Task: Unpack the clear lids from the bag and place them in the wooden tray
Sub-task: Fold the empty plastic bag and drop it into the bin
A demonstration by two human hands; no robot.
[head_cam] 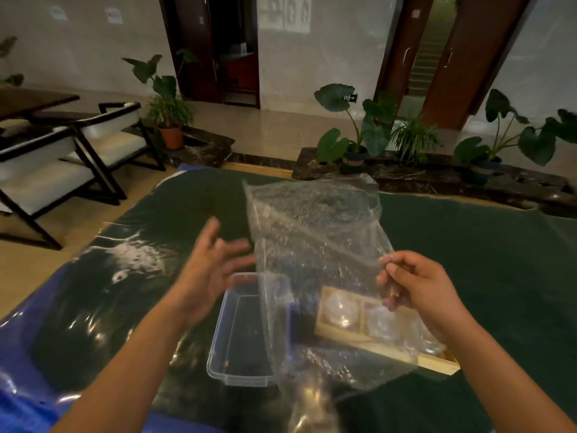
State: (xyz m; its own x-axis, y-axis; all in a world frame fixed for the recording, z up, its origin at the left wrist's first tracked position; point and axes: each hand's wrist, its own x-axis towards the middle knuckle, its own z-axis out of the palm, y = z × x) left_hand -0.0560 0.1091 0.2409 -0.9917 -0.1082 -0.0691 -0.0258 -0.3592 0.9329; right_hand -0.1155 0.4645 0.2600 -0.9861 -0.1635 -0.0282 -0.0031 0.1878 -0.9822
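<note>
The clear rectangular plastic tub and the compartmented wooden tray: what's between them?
In the head view, the crinkled clear plastic bag held up by the right hand hangs between tub and tray.

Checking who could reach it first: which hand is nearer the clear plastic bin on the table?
Left. The left hand hovers open just over the clear plastic bin, at its far left corner. The right hand is off to the bin's right, above the wooden tray, pinching the bag.

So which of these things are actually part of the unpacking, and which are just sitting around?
Part of the job: clear plastic bag pinched in the right hand; open left hand; wooden tray; clear lids in its compartments.

Just lying about: empty clear plastic bin, chairs, potted plants.
</note>
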